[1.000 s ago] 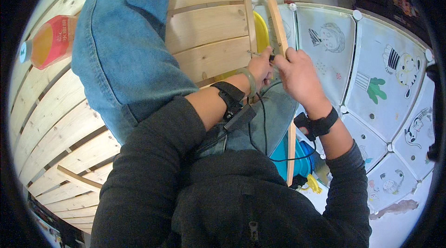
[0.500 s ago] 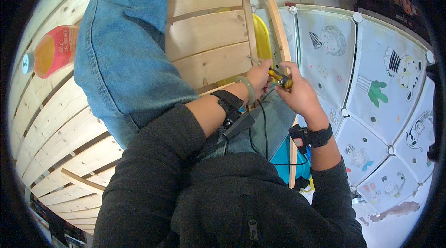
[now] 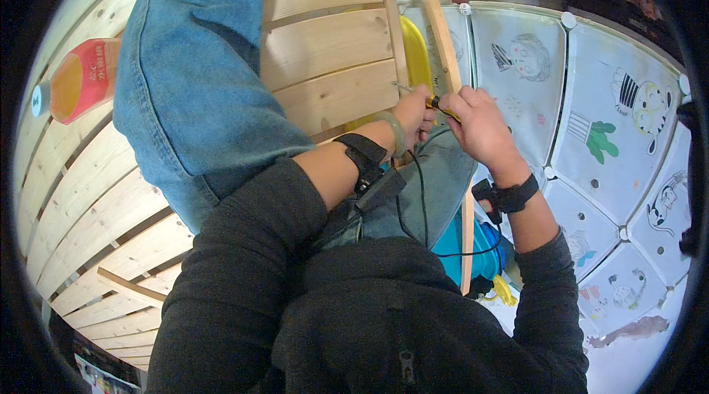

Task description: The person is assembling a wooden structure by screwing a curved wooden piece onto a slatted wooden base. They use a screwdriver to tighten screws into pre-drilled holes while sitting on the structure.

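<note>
A screwdriver (image 3: 434, 103) with a yellow and black handle lies across the gap between my hands, its thin metal shaft pointing left over the wooden slats. My left hand (image 3: 413, 121) is closed around its front part, a pale bangle at the wrist. Gripping the rear of the handle, my right hand (image 3: 481, 125) has its fingers curled, which hides the handle's end. Both hands are above my jean-clad leg (image 3: 443, 165), beside a long wooden rail (image 3: 442, 43). Black bands with small devices sit on both wrists.
Light wooden slats (image 3: 332, 50) run under and around my legs. A bottle of orange drink (image 3: 85, 80) lies at the left. White panels with drawings (image 3: 517, 84) stand on the right. Yellow (image 3: 417, 54) and blue (image 3: 480, 246) plastic items show beside the rail. A black cable (image 3: 423, 202) hangs below my hands.
My right hand has shifted slightly up and right and turned, its fingers now wrapped over the handle's end. The screwdriver handle lies straighter between the hands. My left hand has moved little.
</note>
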`<state>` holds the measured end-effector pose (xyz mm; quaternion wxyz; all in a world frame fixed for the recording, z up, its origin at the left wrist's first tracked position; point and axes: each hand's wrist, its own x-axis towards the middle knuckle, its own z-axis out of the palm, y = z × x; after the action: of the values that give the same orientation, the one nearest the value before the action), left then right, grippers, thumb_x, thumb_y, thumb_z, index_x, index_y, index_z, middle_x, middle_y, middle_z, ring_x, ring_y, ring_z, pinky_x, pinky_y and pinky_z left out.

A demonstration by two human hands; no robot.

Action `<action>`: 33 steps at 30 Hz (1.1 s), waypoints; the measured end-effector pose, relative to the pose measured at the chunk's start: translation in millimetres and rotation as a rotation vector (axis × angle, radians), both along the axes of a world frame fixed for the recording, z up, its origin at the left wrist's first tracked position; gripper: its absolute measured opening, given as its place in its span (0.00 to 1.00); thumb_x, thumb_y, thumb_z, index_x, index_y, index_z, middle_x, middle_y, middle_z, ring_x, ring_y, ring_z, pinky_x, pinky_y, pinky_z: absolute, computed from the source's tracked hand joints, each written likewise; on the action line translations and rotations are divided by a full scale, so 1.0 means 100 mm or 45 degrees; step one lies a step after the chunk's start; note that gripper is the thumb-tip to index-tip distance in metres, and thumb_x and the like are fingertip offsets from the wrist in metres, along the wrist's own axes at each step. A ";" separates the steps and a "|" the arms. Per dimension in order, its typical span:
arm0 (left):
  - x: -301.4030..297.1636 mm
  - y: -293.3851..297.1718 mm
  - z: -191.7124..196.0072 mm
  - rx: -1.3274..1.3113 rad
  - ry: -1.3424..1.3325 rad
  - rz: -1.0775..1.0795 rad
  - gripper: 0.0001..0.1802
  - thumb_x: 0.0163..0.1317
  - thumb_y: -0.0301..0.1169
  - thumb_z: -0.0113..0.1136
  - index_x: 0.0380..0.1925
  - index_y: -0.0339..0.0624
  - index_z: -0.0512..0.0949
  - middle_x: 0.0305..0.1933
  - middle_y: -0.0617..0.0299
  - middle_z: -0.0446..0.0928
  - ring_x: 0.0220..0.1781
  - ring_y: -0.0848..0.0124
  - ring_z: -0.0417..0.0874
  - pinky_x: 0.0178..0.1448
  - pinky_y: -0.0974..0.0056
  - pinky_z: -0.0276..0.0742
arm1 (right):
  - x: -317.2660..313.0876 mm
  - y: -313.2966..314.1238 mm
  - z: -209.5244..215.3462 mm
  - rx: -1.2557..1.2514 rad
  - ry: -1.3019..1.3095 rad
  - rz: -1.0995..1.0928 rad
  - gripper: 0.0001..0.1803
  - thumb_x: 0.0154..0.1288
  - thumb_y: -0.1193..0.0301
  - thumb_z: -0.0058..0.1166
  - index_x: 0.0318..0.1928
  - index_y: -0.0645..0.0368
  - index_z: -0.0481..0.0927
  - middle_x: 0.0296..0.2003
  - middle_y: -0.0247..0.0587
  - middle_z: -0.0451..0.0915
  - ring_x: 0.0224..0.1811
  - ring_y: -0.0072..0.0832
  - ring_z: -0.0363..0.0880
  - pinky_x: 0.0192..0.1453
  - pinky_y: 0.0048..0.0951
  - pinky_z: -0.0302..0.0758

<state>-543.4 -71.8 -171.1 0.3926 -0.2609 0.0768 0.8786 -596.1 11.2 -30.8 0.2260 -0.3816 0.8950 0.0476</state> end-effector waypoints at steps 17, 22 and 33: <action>-0.02 0.00 -0.14 0.250 -0.015 0.084 0.17 0.58 0.49 0.43 0.24 0.49 0.67 0.16 0.70 0.58 0.18 0.77 0.56 0.28 0.65 0.57 | 0.17 -0.18 0.03 -0.021 -0.029 -0.823 0.13 0.52 0.73 0.60 0.39 0.58 0.74 0.32 0.49 0.78 0.36 0.50 0.77 0.39 0.45 0.73; 0.04 -0.25 -0.20 -0.795 0.579 -0.399 0.20 0.59 0.50 0.44 0.31 0.45 0.74 0.20 0.68 0.68 0.22 0.69 0.69 0.32 0.61 0.69 | 0.05 -0.05 -0.05 -0.280 0.115 -0.332 0.15 0.44 0.85 0.49 0.35 0.58 0.76 0.37 0.48 0.74 0.41 0.49 0.72 0.45 0.42 0.72; -0.09 -0.58 -0.19 -2.306 1.697 -0.860 0.17 0.60 0.33 0.53 0.50 0.53 0.72 0.41 0.51 0.80 0.43 0.52 0.81 0.48 0.52 0.77 | 0.41 1.04 -0.54 -1.042 0.181 -1.235 0.14 0.42 0.85 0.47 0.33 0.61 0.75 0.32 0.39 0.74 0.38 0.34 0.74 0.45 0.29 0.72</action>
<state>-552.5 -129.9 -189.9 0.1591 0.1003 0.9295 0.3172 -555.4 115.4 -84.7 -0.0020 0.0155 0.9247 -0.3805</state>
